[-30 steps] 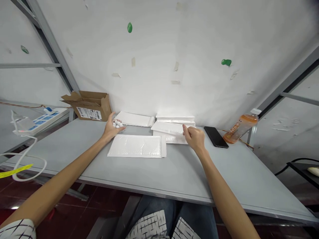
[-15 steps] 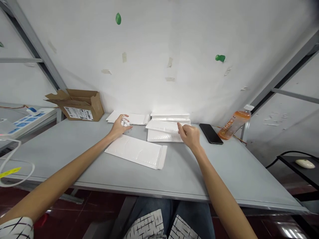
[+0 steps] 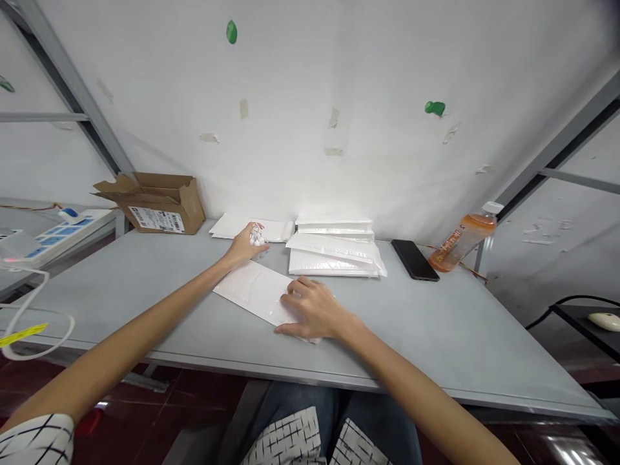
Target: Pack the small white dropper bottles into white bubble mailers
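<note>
My left hand [image 3: 245, 247] is closed around a small white bunched thing [image 3: 256, 236] with red marks, whose kind I cannot make out. Just below that hand, a white bubble mailer [image 3: 249, 284] lies flat and slanted on the table. My right hand [image 3: 310, 308] is over the mailer's right end, with fingers curled on its face and the thumb by its near edge. The palm hides that end. Behind the right hand, several white bubble mailers [image 3: 329, 261] lie in an uneven pile. More flat mailers [image 3: 278, 229] lie by the wall, partly behind my left hand.
An opened cardboard box [image 3: 162, 203] stands at the back left of the grey table [image 3: 411, 342]. A black phone [image 3: 415, 260] and a tilted bottle of orange drink [image 3: 464, 237] are at the right. Beyond the left side are a power strip [image 3: 72, 232] and white cable.
My right hand has left the mailer pile and come down leftward onto the single mailer, whose right end has shifted slightly toward me. My left hand still holds the white thing.
</note>
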The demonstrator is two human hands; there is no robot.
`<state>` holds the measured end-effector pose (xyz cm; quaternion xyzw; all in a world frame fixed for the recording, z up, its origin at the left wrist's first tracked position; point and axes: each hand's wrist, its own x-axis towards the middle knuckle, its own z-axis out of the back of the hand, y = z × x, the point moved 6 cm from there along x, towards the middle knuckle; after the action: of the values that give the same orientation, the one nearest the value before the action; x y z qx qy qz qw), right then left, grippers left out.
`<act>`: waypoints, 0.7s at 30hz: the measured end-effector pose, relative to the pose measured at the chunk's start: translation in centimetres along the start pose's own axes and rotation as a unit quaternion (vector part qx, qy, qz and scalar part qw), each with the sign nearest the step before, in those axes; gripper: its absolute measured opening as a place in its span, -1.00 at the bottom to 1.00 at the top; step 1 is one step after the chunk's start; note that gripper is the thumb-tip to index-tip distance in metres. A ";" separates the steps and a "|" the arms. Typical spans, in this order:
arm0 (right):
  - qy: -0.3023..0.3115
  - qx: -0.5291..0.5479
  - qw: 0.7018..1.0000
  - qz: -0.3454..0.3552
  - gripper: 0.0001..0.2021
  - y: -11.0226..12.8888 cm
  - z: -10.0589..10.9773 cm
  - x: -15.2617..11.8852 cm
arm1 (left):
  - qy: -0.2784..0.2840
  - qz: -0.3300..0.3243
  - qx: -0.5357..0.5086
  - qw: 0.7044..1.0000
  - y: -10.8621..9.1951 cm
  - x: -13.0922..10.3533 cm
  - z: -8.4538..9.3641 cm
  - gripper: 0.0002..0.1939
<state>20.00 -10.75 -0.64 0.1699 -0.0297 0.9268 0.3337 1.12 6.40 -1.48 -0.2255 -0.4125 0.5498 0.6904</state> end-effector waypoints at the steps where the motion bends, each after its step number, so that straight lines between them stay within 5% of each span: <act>1: 0.012 0.001 1.000 0.005 -0.42 0.3 -0.4 0.1 | 0.002 -0.001 0.005 1.000 -0.1 0.0 0.1 -0.44; 14: -0.001 0.025 1.000 0.014 -0.73 0.9 -0.9 -0.3 | -0.011 0.014 0.103 0.995 -0.5 0.2 -0.3 -0.51; 21: -0.001 0.070 0.997 0.038 -0.79 1.4 -0.7 -0.5 | 0.045 -0.013 0.173 0.984 -1.6 -0.6 -1.0 -0.68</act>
<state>19.28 -11.99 -1.38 0.1925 0.0288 0.9384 0.2855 2.79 5.54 -1.02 -0.1219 -0.2825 0.5929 0.7441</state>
